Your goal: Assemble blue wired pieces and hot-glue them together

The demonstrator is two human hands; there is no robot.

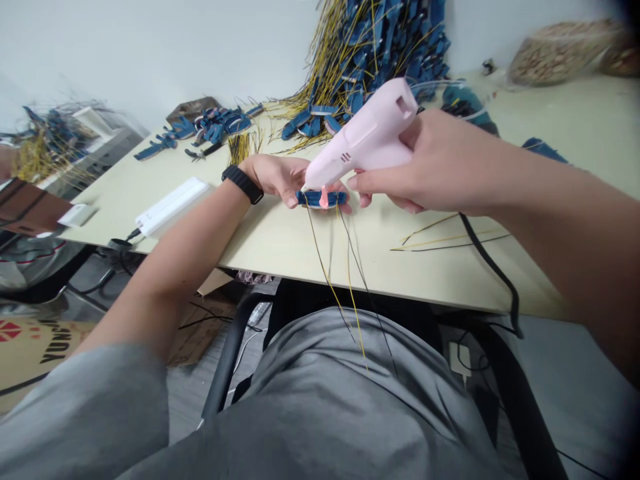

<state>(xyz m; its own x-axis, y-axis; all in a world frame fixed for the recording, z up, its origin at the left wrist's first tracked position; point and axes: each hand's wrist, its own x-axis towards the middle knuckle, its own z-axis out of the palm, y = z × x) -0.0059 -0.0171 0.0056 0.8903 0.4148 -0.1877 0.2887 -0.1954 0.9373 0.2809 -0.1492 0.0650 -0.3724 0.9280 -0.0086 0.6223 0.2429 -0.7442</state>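
Note:
My right hand (430,163) is wrapped round a pink glue gun (365,137), whose nozzle touches a small blue piece (320,198) on the pale table (280,240). My left hand (277,177), with a black watch strap at the wrist, pinches that blue piece and holds it down on the table. Thin yellow and dark wires (345,280) hang from the piece over the table edge onto my lap. The glue gun's black cord (493,267) runs off the front edge at the right.
A big heap of blue pieces with yellow wires (370,53) lies at the back, a smaller group (210,127) to its left. A white power strip (173,205) sits at the left edge. Loose wires (445,233) lie right of my hands. A bag (565,50) stands far right.

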